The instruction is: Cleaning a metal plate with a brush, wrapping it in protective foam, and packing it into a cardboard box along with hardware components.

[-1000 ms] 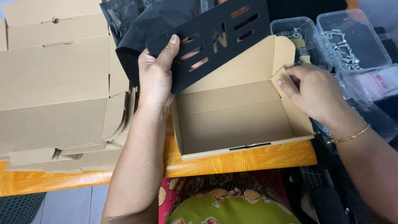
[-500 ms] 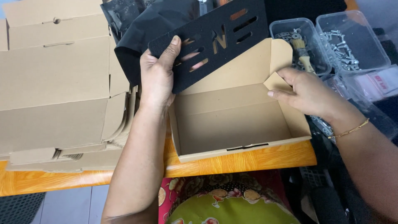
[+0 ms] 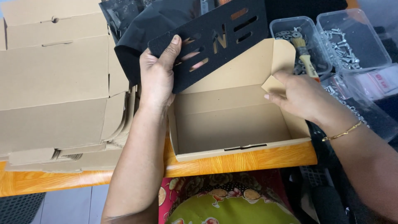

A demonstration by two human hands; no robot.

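Head view: my left hand (image 3: 155, 79) grips the black foam sheet (image 3: 215, 41) above the open cardboard box (image 3: 232, 124); my right hand (image 3: 300, 97) pinches its side flap (image 3: 273, 85). If the flap springs back, I judge the foam may snag. Flat boxes (image 3: 54, 83) and screw tubs (image 3: 352, 37) crowd the orange table (image 3: 248, 159).
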